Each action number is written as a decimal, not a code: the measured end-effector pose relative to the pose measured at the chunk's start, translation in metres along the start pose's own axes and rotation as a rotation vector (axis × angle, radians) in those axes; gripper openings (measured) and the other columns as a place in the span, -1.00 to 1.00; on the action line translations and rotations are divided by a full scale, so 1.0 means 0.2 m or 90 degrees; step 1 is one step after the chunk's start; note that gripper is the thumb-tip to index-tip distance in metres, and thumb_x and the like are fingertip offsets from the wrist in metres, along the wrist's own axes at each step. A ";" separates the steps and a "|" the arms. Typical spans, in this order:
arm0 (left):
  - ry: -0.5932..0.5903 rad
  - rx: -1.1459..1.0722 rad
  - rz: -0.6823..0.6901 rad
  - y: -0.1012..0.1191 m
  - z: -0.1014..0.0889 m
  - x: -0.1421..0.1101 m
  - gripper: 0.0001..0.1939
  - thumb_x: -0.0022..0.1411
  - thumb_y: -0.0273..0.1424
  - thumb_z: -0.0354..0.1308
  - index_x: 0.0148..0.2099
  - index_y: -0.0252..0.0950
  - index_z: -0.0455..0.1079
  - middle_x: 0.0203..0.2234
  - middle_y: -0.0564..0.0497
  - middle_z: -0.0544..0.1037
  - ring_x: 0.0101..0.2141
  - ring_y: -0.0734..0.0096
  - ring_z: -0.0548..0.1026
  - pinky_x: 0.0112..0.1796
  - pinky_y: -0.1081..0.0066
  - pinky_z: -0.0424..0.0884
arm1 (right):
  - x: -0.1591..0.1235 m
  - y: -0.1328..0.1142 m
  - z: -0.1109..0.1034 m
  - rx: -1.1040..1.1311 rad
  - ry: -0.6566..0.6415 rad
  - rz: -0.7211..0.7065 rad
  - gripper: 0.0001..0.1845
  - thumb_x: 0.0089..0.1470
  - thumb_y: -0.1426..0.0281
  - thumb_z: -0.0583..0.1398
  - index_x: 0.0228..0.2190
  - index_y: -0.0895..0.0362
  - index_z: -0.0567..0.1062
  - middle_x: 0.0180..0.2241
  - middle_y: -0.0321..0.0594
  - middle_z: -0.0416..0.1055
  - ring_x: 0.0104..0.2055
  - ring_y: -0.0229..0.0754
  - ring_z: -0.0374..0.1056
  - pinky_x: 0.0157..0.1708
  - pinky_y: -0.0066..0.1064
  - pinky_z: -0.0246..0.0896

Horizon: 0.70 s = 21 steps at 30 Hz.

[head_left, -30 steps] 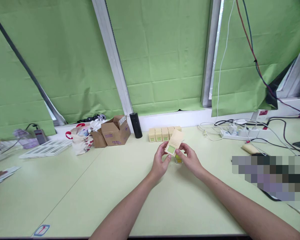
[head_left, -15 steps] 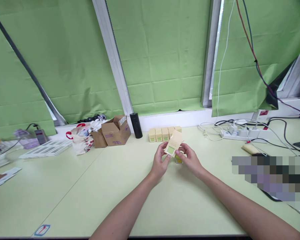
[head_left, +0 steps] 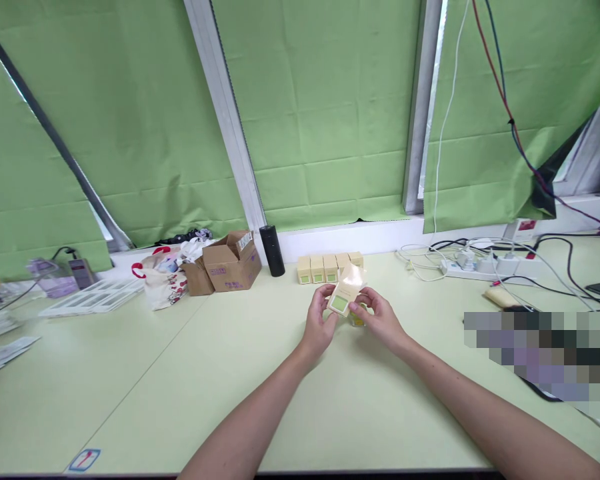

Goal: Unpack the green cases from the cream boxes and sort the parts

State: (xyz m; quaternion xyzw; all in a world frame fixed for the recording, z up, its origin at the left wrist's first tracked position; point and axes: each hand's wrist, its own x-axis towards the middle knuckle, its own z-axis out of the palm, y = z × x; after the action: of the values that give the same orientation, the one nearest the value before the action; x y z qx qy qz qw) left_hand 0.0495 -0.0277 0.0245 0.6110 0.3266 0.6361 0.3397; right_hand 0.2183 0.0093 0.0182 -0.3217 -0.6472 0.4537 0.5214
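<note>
Between both hands is a flat, cream-coloured carton with a green window near its lower end, tilted above the table. My left hand grips its left edge, thumb at the lower corner. On the other side my right hand pinches the right edge between thumb and fingers. Behind and below the carton, partly hidden by it and by my right hand, stands a small clear jar with something yellow in it. A row of several small cream boxes with green windows stands just beyond my hands.
A black cylinder and an open cardboard box stand along the back, beside a cloth bag. White trays lie at the left. A power strip with tangled cables is at the right, with a blurred-out patch nearer.
The carton has tipped a little, and its upper part now catches the light. Both hands keep their hold in nearly the same place. At the far left edge, a brown shape has mostly left view.
</note>
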 end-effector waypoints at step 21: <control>-0.014 0.043 -0.022 0.02 -0.01 0.01 -0.58 0.17 -0.40 0.23 0.09 -0.21 0.34 0.00 -0.08 0.49 0.01 0.17 0.46 0.03 0.24 0.37 | 0.00 0.03 0.01 0.045 -0.009 0.004 -0.46 0.00 -0.07 0.37 -0.19 0.08 0.49 -0.22 -0.06 0.64 -0.13 0.05 0.54 -0.23 -0.27 0.37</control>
State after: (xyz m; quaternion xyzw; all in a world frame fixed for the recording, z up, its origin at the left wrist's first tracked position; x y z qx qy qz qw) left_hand 0.0482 -0.0281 0.0278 0.6233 0.3549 0.6119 0.3333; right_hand 0.2167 0.0116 0.0129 -0.3022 -0.6335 0.4800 0.5263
